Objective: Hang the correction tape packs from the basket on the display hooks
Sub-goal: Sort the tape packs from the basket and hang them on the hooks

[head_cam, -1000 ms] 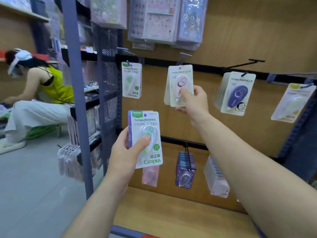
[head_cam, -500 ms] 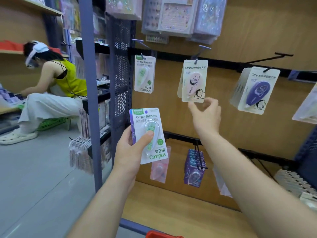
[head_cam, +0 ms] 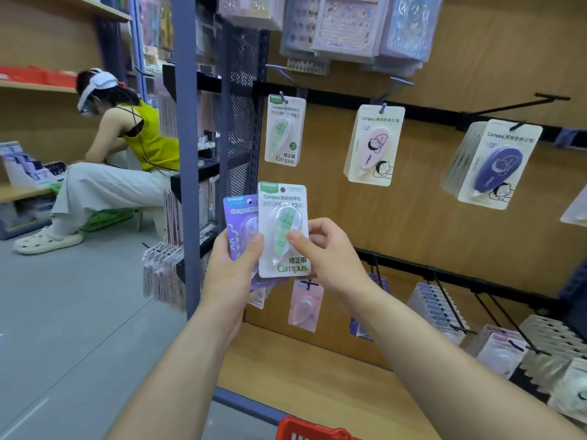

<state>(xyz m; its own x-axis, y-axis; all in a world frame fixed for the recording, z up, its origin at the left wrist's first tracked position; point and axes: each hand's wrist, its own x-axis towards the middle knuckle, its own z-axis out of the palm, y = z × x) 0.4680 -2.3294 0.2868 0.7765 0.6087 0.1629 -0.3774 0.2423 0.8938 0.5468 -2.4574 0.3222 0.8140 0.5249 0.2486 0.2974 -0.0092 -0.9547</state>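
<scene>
My left hand [head_cam: 233, 268] holds a small stack of correction tape packs, a purple pack [head_cam: 237, 223] showing behind. My right hand [head_cam: 327, 252] pinches the front green pack [head_cam: 282, 228] by its blister, thumb on the front. On the upper rail hang a green pack [head_cam: 283, 130], a pink pack [head_cam: 373, 144] and a stack of dark blue packs [head_cam: 495, 163]. An empty hook [head_cam: 521, 104] juts out at upper right. The red basket [head_cam: 313, 431] rim shows at the bottom edge.
A lower rail carries a pink pack [head_cam: 305, 304] and several stacks on hooks [head_cam: 444, 309]. Sticker sheets [head_cam: 349, 27] hang above. A blue shelf post [head_cam: 184, 154] stands left. A person in a yellow top [head_cam: 127, 154] sits at the far left.
My right hand let go of the pink pack on its hook and came down to the stack, where it now pinches the green pack. The purple pack behind has fanned into view.
</scene>
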